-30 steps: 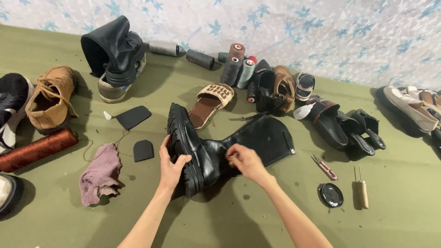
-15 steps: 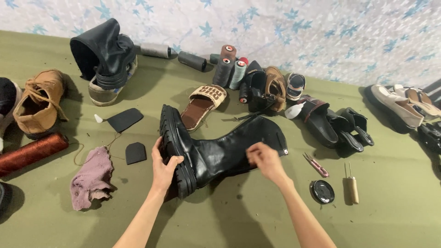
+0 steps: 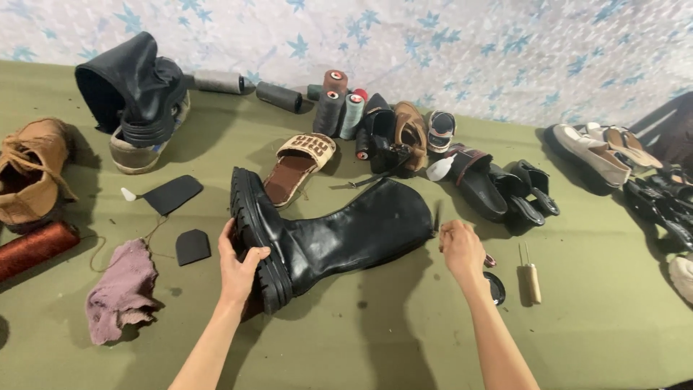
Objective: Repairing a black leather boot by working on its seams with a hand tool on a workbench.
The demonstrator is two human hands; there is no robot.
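Note:
A tall black boot (image 3: 339,231) lies on its side on the green cloth, chunky sole to the left, shaft pointing right. My left hand (image 3: 240,261) grips the sole near the toe, thumb over the tread. My right hand (image 3: 460,245) sits just past the shaft's open top, fingers curled, and I cannot tell whether it pinches something small. Close under that hand lie a small red-handled tool (image 3: 490,260), a round black tin lid (image 3: 495,287) and a wooden-handled awl (image 3: 531,278).
Left of the boot lie a pink rag (image 3: 121,289), two black sole pieces (image 3: 172,193), a copper thread spool (image 3: 32,249) and a tan shoe (image 3: 29,173). Behind are a brown sandal (image 3: 297,165), thread cones (image 3: 339,108), a second black boot (image 3: 137,94) and several shoes.
My right hand slid off the boot shaft to just beyond its open end. The left hand stays on the sole. The camera view shifted slightly.

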